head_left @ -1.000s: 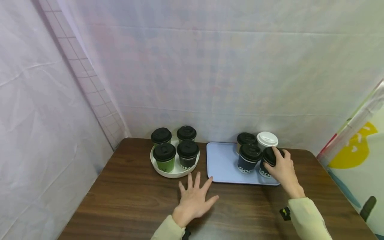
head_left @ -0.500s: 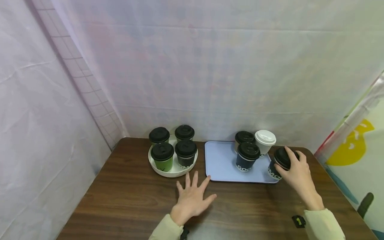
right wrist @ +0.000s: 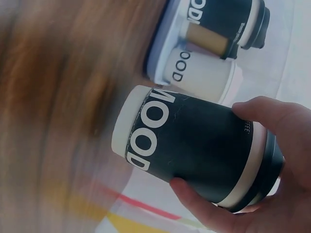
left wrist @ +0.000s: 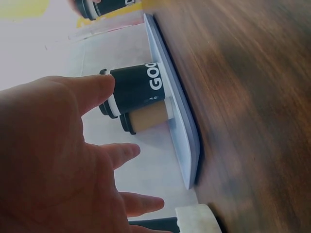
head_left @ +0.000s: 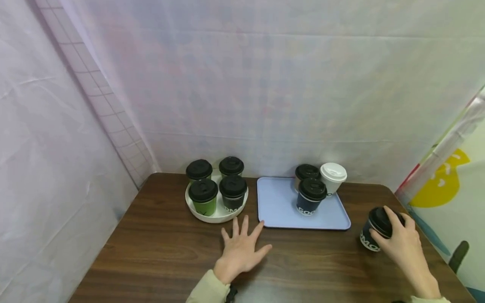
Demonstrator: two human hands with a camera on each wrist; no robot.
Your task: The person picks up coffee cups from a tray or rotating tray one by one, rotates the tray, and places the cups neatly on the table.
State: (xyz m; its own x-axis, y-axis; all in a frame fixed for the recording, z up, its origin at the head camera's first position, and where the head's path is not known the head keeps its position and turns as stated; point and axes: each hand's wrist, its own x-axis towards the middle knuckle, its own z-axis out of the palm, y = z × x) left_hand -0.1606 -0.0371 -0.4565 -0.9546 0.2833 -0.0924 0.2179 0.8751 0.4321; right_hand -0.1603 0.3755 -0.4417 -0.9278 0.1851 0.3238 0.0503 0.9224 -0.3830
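Observation:
My right hand (head_left: 401, 242) grips a dark paper coffee cup (right wrist: 194, 145) with a black lid, thumb and fingers round its upper part, to the right of the blue tray (head_left: 276, 210). White lettering runs round the cup near its base. My left hand (head_left: 239, 254) is spread with straight fingers over the table, fingertips close to the tray's front left corner and the round white plate (head_left: 212, 219). On the blue tray stand a dark cup (head_left: 308, 204) with a black lid, a brown cup (left wrist: 148, 116) behind it, and a white cup (head_left: 332, 185) with a white lid.
Several lidded cups fill the round plate, among them a green cup (head_left: 206, 207) and a dark grey cup (head_left: 232, 202). A white curtain (head_left: 265, 92) hangs behind the brown wooden table (head_left: 151, 252). More white cloth (head_left: 57, 168) hangs at the left.
My right hand has carried the dark cup off the blue tray, to the right and nearer to me. The left hand keeps its place; the head view has shifted slightly.

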